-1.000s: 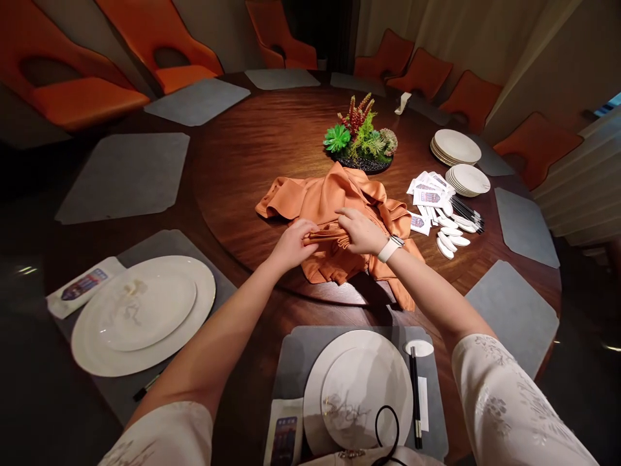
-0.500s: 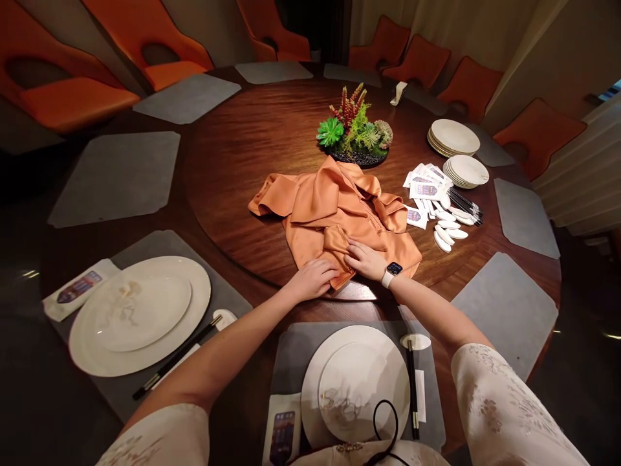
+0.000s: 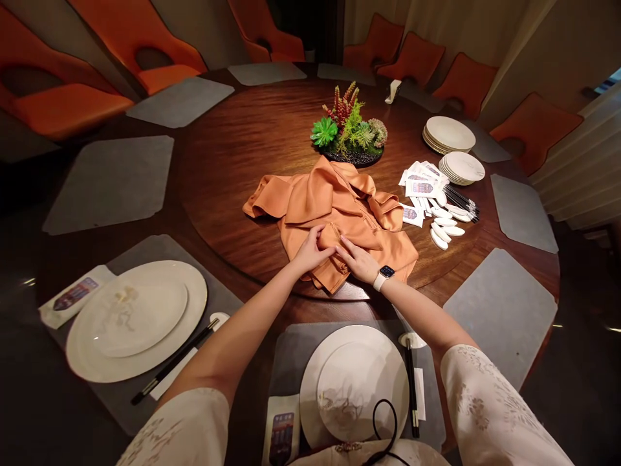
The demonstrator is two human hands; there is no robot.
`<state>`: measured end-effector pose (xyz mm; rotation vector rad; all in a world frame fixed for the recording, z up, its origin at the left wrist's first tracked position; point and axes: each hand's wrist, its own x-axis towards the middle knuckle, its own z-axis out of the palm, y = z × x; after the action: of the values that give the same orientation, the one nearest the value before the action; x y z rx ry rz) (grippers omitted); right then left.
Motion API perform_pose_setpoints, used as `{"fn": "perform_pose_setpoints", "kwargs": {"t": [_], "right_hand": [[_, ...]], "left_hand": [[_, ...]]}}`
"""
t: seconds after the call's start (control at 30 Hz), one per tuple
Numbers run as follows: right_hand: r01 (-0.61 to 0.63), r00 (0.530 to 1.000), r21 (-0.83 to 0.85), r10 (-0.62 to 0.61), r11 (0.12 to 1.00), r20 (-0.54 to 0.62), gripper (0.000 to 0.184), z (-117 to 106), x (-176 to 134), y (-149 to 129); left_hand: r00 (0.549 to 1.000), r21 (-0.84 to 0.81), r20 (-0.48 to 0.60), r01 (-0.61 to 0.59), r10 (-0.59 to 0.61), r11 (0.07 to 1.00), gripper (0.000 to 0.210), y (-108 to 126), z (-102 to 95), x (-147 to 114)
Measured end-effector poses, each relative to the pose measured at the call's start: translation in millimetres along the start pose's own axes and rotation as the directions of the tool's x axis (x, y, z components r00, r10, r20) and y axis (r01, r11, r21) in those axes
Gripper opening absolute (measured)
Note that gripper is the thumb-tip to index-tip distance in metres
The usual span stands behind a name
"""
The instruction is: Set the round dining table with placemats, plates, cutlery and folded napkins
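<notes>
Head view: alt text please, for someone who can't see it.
Left hand and right hand press on an orange cloth heaped on a round wooden table. White plates, chopsticks and grey placemats surround it.

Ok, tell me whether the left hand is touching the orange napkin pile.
Touching. The head view shows the left hand resting on the orange napkins, fingers pressing a fold.

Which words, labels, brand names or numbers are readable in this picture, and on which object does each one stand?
No text can be read.
Packet beside the near plates: printed label, too blurred to read.
Packet beside the left plates: a crest-like print, too small to read.
Pile of packets near the stacked plates: the same kind of print, unreadable.
Watch on the right wrist: the screen shows a faint glow, no readable digits.
</notes>
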<state>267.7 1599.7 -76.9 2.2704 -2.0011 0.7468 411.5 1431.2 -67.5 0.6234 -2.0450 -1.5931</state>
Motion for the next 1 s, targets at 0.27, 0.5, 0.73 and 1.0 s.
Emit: {"fn": "perform_pose_setpoints", "kwargs": {"t": [0.27,0.5,0.73,1.0], "right_hand": [[-0.065,0.987,0.091,0.077,0.994,-0.142,0.089,10,-5,-1],[-0.128,0.973,0.127,0.149,0.984,-0.177,0.069,10,3,-7],[-0.024,0.991,-0.027,0.02,0.999,-0.131,0.041,5,19,-5],[0.221,0.974,-0.125,-0.224,0.967,-0.013,0.039,1,44,-7]], "left_hand": [[0.99,0.084,0.003,-0.139,0.139,0.987,0.075,9,-2.7,-13],[0.96,0.25,-0.064,-0.247,0.271,0.936,0.062,23,-3.6,-21],[0.973,0.021,-0.162,-0.165,0.166,0.986,0.057,36,5.3,-10],[0.911,-0.027,-0.4,0.095,-0.098,0.995,0.051,42,8.4,16]]}}
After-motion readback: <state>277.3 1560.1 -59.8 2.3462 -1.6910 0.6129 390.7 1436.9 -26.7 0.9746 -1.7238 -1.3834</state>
